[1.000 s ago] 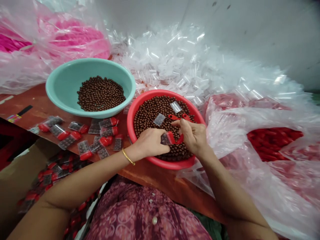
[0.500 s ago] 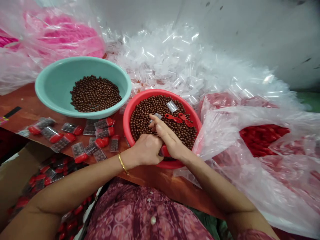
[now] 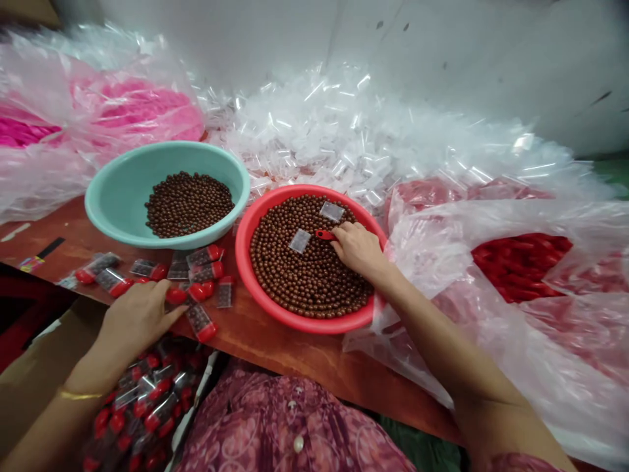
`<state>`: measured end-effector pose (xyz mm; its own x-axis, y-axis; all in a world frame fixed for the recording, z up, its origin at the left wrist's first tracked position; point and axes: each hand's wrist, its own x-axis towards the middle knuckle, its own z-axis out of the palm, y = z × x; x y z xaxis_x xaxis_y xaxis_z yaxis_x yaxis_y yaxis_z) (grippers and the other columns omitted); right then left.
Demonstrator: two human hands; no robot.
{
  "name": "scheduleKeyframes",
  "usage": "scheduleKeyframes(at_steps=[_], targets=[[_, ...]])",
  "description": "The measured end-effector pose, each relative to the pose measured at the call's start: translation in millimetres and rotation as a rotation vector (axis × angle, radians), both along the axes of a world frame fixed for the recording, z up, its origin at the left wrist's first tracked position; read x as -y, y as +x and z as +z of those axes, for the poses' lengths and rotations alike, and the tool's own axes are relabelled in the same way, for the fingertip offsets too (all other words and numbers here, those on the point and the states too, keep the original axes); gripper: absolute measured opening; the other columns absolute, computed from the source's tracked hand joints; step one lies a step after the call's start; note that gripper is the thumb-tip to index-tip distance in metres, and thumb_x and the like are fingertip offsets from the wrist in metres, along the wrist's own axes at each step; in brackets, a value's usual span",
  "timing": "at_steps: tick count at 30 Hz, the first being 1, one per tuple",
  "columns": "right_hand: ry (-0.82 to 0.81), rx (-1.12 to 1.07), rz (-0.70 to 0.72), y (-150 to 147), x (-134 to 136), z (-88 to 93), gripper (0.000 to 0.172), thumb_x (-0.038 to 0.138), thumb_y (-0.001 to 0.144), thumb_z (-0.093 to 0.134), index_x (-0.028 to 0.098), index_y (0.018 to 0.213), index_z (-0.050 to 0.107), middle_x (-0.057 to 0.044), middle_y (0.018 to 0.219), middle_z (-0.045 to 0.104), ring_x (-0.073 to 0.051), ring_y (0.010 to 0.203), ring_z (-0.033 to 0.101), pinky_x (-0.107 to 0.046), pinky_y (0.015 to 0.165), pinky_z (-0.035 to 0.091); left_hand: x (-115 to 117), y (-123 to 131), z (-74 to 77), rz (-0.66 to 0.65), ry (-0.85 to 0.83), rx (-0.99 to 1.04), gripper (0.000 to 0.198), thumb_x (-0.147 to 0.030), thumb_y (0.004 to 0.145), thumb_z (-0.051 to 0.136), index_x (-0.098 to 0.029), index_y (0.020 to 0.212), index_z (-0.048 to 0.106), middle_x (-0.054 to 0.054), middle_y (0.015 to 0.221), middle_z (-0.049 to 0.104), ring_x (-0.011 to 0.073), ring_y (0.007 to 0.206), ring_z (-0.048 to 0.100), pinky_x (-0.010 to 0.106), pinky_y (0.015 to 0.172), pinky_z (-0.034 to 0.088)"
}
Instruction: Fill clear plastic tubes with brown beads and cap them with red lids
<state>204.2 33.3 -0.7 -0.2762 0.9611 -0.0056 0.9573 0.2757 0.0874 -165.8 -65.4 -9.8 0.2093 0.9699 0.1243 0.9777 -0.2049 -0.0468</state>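
Observation:
My right hand [image 3: 361, 250] reaches over the red bowl [image 3: 242, 262] of small brown balls [image 3: 304, 282]. Its fingertips pinch a small red plastic cap [image 3: 323, 235], partly hidden behind them. Two clear plastic sleeves [image 3: 299, 240] lie on the balls close by. At the table's front edge, my left hand [image 3: 135, 311] rests low over filled clear packs with red ends, its thumb apart from the fingers and nothing visible in it. One such pack [image 3: 200, 322] lies just right of the thumb. Some packs under the left hand are hidden.
A teal bowl [image 3: 113, 219] with more brown balls stands at the left. Behind are a heap of clear sleeves [image 3: 334, 131] and a bag of pink pieces [image 3: 142, 108]. An open bag of red pieces [image 3: 521, 265] lies right. Below the edge, a box holds many packs [image 3: 147, 400].
My hands, together over the red bowl before, have parted. The left moved left to the packs at the table edge; the right moved to the red caps and took hold of one.

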Motion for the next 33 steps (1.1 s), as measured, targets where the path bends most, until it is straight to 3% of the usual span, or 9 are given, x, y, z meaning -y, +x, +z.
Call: scheduleKeyframes(at_steps=[3, 5, 8, 12, 15, 19, 25, 29, 33], targets=[[0.027, -0.069, -0.023, 0.3, 4.0, -3.2, 0.026, 0.024, 0.089, 0.040, 0.014, 0.091, 0.064, -0.015, 0.094, 0.066, -0.025, 0.088, 0.056, -0.032, 0.070, 0.040, -9.1, 1.4, 13.5, -0.171, 0.062, 0.026, 0.018, -0.027, 0.087, 0.041, -0.024, 0.101, 0.052, 0.004, 0.094, 0.065, 0.0223, 0.086, 0.059, 0.034, 0.072, 0.047], [0.017, -0.150, -0.104, 0.5, 4.8, -3.2, 0.026, 0.022, 0.088, 0.038, 0.015, 0.089, 0.063, -0.013, 0.087, 0.067, -0.022, 0.079, 0.057, -0.031, 0.065, 0.037, -23.8, 28.1, 28.9, -0.308, 0.127, 0.040, 0.026, -0.019, 0.089, 0.036, -0.021, 0.110, 0.052, 0.007, 0.104, 0.064, 0.0205, 0.092, 0.058, 0.033, 0.080, 0.046], [0.011, -0.282, -0.188, 4.8, 3.7, -2.7, 0.025, 0.019, 0.085, 0.035, 0.017, 0.087, 0.060, -0.009, 0.078, 0.067, -0.020, 0.067, 0.056, -0.029, 0.059, 0.033, -61.9, 86.2, 43.0, -0.582, 0.132, -0.009, 0.030, -0.012, 0.089, 0.035, -0.019, 0.110, 0.056, 0.007, 0.103, 0.065, 0.0178, 0.085, 0.057, 0.030, 0.076, 0.042], [0.027, -0.412, -0.161, 14.0, 1.5, -3.7, 0.022, 0.020, 0.082, 0.034, 0.019, 0.077, 0.056, -0.007, 0.073, 0.064, -0.019, 0.066, 0.055, -0.029, 0.062, 0.034, -130.1, 149.0, 29.2, -0.968, 0.021, -0.085, 0.029, -0.009, 0.085, 0.045, -0.023, 0.104, 0.060, 0.007, 0.117, 0.061, 0.0172, 0.093, 0.055, 0.030, 0.076, 0.038], [0.033, -0.509, -0.157, 18.8, 0.0, -5.0, 0.020, 0.020, 0.079, 0.034, 0.020, 0.069, 0.051, -0.005, 0.068, 0.060, -0.019, 0.065, 0.055, -0.029, 0.064, 0.036, -165.3, 170.7, 13.9, -1.113, -0.029, -0.166, 0.023, -0.011, 0.083, 0.050, -0.022, 0.097, 0.063, 0.007, 0.109, 0.064, 0.0168, 0.088, 0.056, 0.029, 0.072, 0.035], [0.049, -0.618, -0.127, 21.9, -2.6, -5.9, 0.017, 0.021, 0.077, 0.035, 0.022, 0.065, 0.047, -0.004, 0.064, 0.058, -0.018, 0.063, 0.053, -0.028, 0.062, 0.037, -166.8, 177.1, 13.5, -1.104, -0.036, -0.348, 0.018, -0.014, 0.085, 0.048, -0.014, 0.083, 0.065, 0.011, 0.081, 0.067, 0.0185, 0.077, 0.057, 0.031, 0.066, 0.032], [0.044, -0.706, -0.096, 24.4, -4.5, -5.4, 0.017, 0.020, 0.078, 0.034, 0.022, 0.066, 0.046, -0.004, 0.066, 0.059, -0.017, 0.064, 0.054, -0.027, 0.065, 0.039, -137.2, 196.2, 18.9, -0.860, -0.154, -0.502, 0.025, -0.003, 0.079, 0.046, -0.010, 0.069, 0.067, 0.015, 0.074, 0.068, 0.0215, 0.070, 0.060, 0.032, 0.059, 0.028], [0.037, -0.719, -0.099, 24.5, -3.7, -4.5, 0.016, 0.020, 0.077, 0.034, 0.022, 0.065, 0.045, -0.004, 0.064, 0.058, -0.017, 0.062, 0.054, -0.027, 0.064, 0.039, -132.2, 224.1, 5.9, -0.897, -0.244, -0.421, 0.027, -0.002, 0.078, 0.043, -0.009, 0.073, 0.068, 0.016, 0.076, 0.069, 0.0204, 0.073, 0.062, 0.030, 0.059, 0.033], [0.030, -0.773, -0.079, 25.1, -3.7, -4.2, 0.017, 0.019, 0.077, 0.034, 0.022, 0.064, 0.045, -0.003, 0.064, 0.057, -0.016, 0.062, 0.053, -0.026, 0.062, 0.039, -133.9, 232.3, -4.5, -0.745, -0.344, -0.152, 0.025, -0.003, 0.075, 0.044, -0.010, 0.076, 0.068, 0.013, 0.078, 0.069, 0.0190, 0.072, 0.063, 0.027, 0.062, 0.040]])
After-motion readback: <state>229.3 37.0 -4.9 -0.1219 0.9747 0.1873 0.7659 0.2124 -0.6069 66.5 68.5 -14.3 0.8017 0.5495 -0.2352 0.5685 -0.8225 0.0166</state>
